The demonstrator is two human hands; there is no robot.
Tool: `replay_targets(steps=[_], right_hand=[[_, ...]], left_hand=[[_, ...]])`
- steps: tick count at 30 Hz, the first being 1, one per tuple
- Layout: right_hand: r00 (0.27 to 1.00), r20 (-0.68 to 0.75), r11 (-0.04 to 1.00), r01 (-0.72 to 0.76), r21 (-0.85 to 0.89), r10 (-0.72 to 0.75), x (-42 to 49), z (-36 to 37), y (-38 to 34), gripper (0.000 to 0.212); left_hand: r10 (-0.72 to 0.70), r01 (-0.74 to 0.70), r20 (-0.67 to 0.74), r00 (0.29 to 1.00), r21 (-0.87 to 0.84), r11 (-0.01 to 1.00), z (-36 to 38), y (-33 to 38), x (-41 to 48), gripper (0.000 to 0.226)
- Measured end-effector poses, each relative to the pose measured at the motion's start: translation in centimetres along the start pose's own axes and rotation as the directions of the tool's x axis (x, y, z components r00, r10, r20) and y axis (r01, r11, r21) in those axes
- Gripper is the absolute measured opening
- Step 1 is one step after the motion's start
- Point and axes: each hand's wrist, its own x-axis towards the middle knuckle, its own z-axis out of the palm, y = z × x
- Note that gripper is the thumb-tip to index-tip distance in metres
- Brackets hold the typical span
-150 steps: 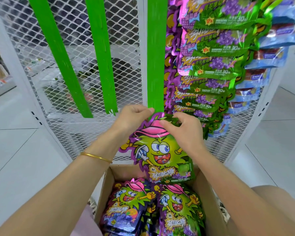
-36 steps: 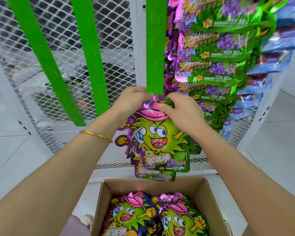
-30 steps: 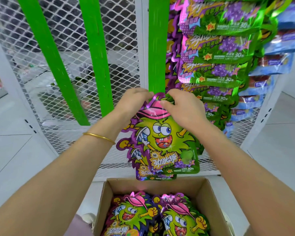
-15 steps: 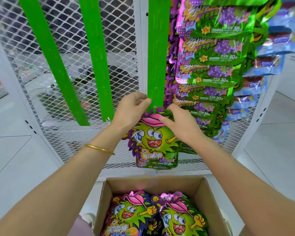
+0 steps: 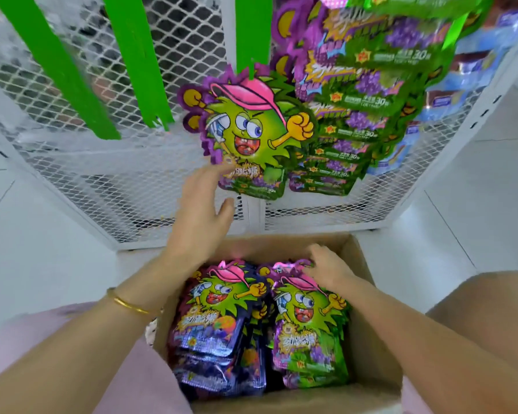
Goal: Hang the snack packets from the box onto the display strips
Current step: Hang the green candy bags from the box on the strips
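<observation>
Head view is showing one snack packet (image 5: 251, 130) hanging from the lower end of the middle green display strip (image 5: 251, 31), just beside the filled strip of packets (image 5: 365, 94) on the right. The left hand (image 5: 201, 216) is hovering open, fingertips at the hung packet's lower left edge. The right hand (image 5: 326, 267) is resting on the top packet of the green stack (image 5: 308, 324) inside the box (image 5: 371, 294); its fingers are blurred, so a grip cannot be confirmed.

Bright, even indoor light — soft shadows, foil glare, motion blur at top, wide-angle bending at edges.
</observation>
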Motion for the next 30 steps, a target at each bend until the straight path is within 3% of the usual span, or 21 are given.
replay_targets(steps=[6,9,13,15,20,25,30], right_hand=[[0.932,0.237,0.962,-0.264,-0.075,0.274,2.2,5.3,3.2,0.092],[0.915,0.226,0.942,-0.312,-0.124,0.333,2.6,7.0,3.6,0.092],[0.908,0.188,0.927,-0.364,-0.090,0.374,3.1,7.3,4.1,0.121],[0.915,0.151,0.927,-0.372,-0.045,0.374,3.0,7.2,4.1,0.126],[0.919,0.033,0.911,-0.393,0.129,0.392,2.3,7.3,4.3,0.100],[0.915,-0.084,0.916,-0.383,0.123,0.394,1.7,7.5,4.3,0.062],[0.927,-0.044,0.898,-0.349,0.269,0.373,2.0,6.4,4.6,0.013]], left_hand=[[-0.067,0.069,0.152,0.986,-0.008,0.998,1.4,-1.0,-0.1,0.041],[-0.128,0.126,0.193,0.973,0.021,0.992,1.8,-1.8,-0.2,0.039],[-0.187,0.190,0.203,0.961,0.007,0.982,2.1,-2.2,0.2,0.039],[-0.204,0.205,0.211,0.956,0.016,0.979,2.4,-2.3,0.2,0.039],[-0.216,0.217,0.226,0.950,0.024,0.976,2.9,-2.1,0.0,0.039],[-0.224,0.228,0.223,0.949,0.007,0.974,3.0,-1.7,-0.3,0.038],[-0.224,0.231,0.222,0.949,-0.006,0.973,2.9,-1.8,-0.5,0.038]])
